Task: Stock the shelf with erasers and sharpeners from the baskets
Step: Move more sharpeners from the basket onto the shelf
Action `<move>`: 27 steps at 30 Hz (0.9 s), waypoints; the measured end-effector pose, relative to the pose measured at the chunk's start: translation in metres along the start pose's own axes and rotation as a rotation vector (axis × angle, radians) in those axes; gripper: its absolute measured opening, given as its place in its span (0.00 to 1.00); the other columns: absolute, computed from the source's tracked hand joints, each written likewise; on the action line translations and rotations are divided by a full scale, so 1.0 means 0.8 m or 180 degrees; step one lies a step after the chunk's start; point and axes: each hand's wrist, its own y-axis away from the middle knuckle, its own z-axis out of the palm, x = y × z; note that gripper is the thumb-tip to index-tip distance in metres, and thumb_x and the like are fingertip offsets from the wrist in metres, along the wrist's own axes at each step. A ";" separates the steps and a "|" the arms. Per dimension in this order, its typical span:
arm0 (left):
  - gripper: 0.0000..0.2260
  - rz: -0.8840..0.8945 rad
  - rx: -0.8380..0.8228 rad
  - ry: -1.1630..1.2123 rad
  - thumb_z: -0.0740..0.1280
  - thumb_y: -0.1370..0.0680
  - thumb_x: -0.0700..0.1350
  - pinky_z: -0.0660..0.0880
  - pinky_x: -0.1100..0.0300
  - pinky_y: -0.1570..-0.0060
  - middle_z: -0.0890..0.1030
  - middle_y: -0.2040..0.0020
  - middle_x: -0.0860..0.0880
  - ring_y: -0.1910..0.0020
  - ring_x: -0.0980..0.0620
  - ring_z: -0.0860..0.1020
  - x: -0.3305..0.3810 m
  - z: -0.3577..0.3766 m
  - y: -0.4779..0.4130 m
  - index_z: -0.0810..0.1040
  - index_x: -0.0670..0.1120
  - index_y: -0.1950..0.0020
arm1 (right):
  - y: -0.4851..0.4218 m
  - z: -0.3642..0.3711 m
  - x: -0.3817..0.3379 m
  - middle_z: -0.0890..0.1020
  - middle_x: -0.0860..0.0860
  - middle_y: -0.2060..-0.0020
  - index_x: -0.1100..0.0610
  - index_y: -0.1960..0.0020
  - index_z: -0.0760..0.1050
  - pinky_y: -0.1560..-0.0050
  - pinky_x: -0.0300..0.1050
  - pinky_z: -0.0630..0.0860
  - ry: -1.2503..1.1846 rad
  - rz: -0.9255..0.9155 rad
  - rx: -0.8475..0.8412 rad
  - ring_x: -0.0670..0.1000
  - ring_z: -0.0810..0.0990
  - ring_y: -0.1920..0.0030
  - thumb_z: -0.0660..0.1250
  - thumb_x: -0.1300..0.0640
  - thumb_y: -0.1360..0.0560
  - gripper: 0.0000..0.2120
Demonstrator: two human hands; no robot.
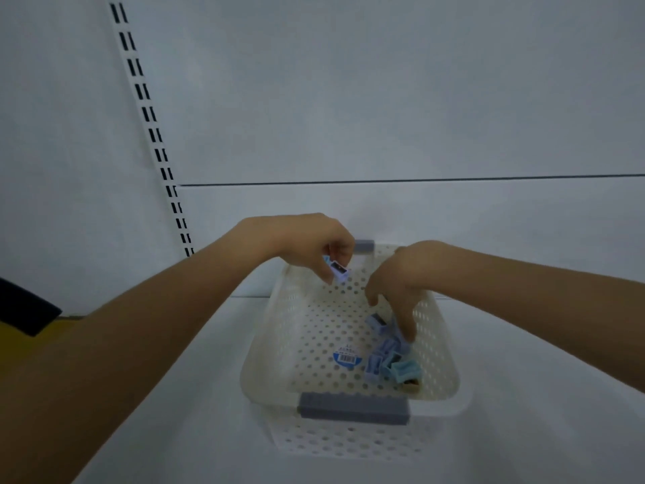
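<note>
1. Basket (268,330): centre frame, on shelf (523,441).
2. Left hand (307,246): pinches one sharpener (338,269) above the basket's far-left corner.
3. Right hand (401,284): fingers spread, holding nothing, tips reaching the pile.
4. Pile (387,358): blue sharpeners, basket's lower right, directly under the right hand, which is nearer.

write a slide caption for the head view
Left hand pinches a small sharpener above the white perforated basket while the right hand reaches to the blue sharpeners lying inside.

Pale grey back panel (384,99) with a slotted white upright (153,134).
</note>
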 end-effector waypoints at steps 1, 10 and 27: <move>0.10 0.0002 0.0023 0.0007 0.72 0.28 0.45 0.68 0.63 0.53 0.72 0.55 0.55 0.55 0.56 0.71 0.001 -0.001 -0.001 0.76 0.47 0.49 | -0.008 0.002 -0.004 0.68 0.51 0.32 0.52 0.29 0.63 0.42 0.45 0.68 -0.0009 -0.0080 -0.0050 0.53 0.69 0.35 0.71 0.44 0.31 0.35; 0.09 -0.0092 0.0306 0.0282 0.72 0.29 0.44 0.70 0.63 0.52 0.74 0.54 0.54 0.53 0.55 0.73 -0.013 -0.009 0.003 0.73 0.51 0.55 | -0.015 0.004 0.011 0.72 0.47 0.36 0.52 0.34 0.69 0.49 0.36 0.65 -0.1526 -0.0705 0.1051 0.45 0.72 0.43 0.69 0.54 0.28 0.23; 0.08 -0.0185 0.0456 0.0545 0.72 0.28 0.44 0.72 0.58 0.48 0.73 0.58 0.60 0.53 0.55 0.73 -0.039 -0.010 0.031 0.73 0.52 0.56 | -0.056 -0.006 -0.013 0.69 0.51 0.45 0.52 0.38 0.71 0.41 0.51 0.74 -0.1866 -0.0970 0.0689 0.52 0.71 0.45 0.73 0.57 0.31 0.23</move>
